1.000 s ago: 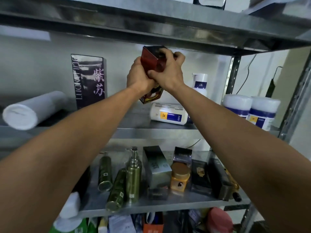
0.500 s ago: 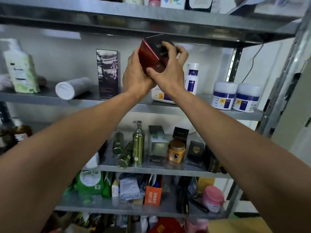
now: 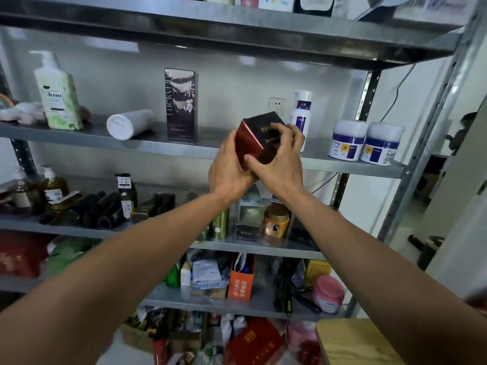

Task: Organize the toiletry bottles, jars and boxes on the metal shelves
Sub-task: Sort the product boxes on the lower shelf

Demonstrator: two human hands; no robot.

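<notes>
Both my hands hold a red and black box [image 3: 254, 138] in front of the metal shelf [image 3: 184, 151], tilted, at the shelf's edge height. My left hand [image 3: 229, 171] cups its red side from below. My right hand [image 3: 279, 159] grips its dark top and front with curled fingers. On that shelf stand a tall dark purple box [image 3: 181, 104], a white bottle with a blue label [image 3: 300, 117] and two white jars [image 3: 366, 143]. A white tube [image 3: 129, 123] lies on its side there.
A green pump bottle [image 3: 58, 93] stands at the shelf's left. The shelf below carries green bottles, a grey box [image 3: 249, 214], an orange jar [image 3: 275, 219] and dark bottles [image 3: 100, 212]. Lower shelves are crowded with boxes and a pink jar [image 3: 329, 293]. A steel upright [image 3: 432, 122] stands at the right.
My hands have lowered the red and black box from just under the upper shelf to the edge of the middle shelf. The view has pulled back and shows more of the rack.
</notes>
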